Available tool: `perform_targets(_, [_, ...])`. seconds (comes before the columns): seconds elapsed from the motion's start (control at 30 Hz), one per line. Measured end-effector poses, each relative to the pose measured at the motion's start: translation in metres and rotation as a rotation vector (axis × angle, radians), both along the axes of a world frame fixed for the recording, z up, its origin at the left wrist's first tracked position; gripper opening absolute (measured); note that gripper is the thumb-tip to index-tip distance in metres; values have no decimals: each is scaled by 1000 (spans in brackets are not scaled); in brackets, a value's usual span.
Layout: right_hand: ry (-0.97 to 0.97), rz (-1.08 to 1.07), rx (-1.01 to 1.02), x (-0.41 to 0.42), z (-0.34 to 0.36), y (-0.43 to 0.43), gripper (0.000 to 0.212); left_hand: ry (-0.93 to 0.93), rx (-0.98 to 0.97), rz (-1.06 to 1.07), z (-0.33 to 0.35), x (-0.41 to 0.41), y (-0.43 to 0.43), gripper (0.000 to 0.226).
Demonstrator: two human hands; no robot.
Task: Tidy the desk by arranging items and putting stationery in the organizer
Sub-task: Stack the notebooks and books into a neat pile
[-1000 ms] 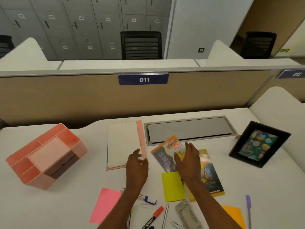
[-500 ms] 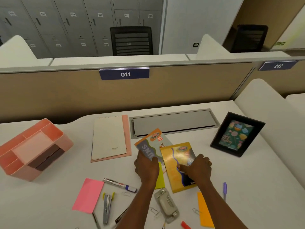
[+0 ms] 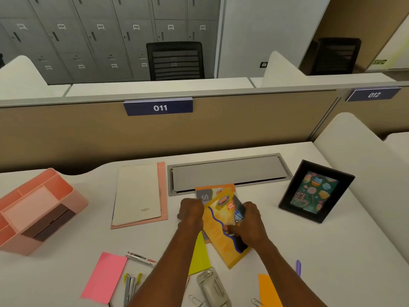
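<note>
The bench [image 3: 287,244] is white, with a grey hatch [image 3: 228,171] let into its far edge. Behind it stands a tan partition [image 3: 88,134] bearing a blue sign [image 3: 158,107] marked 011. Past that are grey lockers [image 3: 93,38] and a black chair [image 3: 176,59].

The pink organizer [image 3: 33,209] sits at the far left of the bench, well apart from both grips. A notepad [image 3: 137,193] lies on a pink folder [image 3: 163,196] between the organizer and the hatch. A black frame [image 3: 314,191] leans upright at the right.

Two booklets [image 3: 218,218] lie overlapped in the middle, just in front of the hatch. The yellow booklet [image 3: 219,238] is tilted on top of the orange booklet [image 3: 212,189]. The left grip [image 3: 191,212] is curled at their left edge, holding them; which of the two it holds I cannot tell. The right grip [image 3: 250,220] clasps the yellow booklet's right side, its thumb [image 3: 231,228] on the cover.

Nearer the person, loose stationery lies scattered: a lime note [image 3: 199,255] partly under the booklets, a pink note [image 3: 104,275], a marker [image 3: 141,259], pens [image 3: 130,284], a stapler [image 3: 212,286], paper clips [image 3: 194,299], an orange note [image 3: 269,291] and a purple pen [image 3: 298,267].
</note>
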State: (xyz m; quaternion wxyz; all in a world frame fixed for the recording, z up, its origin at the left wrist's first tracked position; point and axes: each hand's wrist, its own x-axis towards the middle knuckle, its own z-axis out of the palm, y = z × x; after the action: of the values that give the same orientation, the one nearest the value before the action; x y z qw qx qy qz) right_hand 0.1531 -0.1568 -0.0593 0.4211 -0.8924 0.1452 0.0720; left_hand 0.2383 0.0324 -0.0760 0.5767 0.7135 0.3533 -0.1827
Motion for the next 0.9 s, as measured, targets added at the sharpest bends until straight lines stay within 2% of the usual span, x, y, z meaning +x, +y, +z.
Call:
perform_targets(0.07, [-10,-34,113,-5,3,-3,68,-80,-26,-52,16,-4,1,17])
perform_targets(0.13, [-29,-79,235,-15,9,-7,49,-179,-92,-45,34,-13,2,8])
perform_targets(0.27, [-150,-243,448,-42,19,-19,27,-356,-229,-145,57,-32,3,5])
perform_targets(0.37, [-199,-362,645,-54,28,-23,28,-483,-338,-215,71,-47,6,16])
perform_targets(0.43, [-234,-368,692,-54,34,-20,30,-522,-386,-237,80,-56,7,20])
perform_targets(0.67, [-359,-286,600,-29,58,5,26,-591,-419,-306,116,-77,3,28])
perform_targets(0.77, [-399,-274,602,-26,60,16,33,-639,-403,-305,123,-83,1,38])
perform_targets(0.9, [-407,-270,659,-30,64,27,45,-678,-360,-312,120,-91,-3,29])
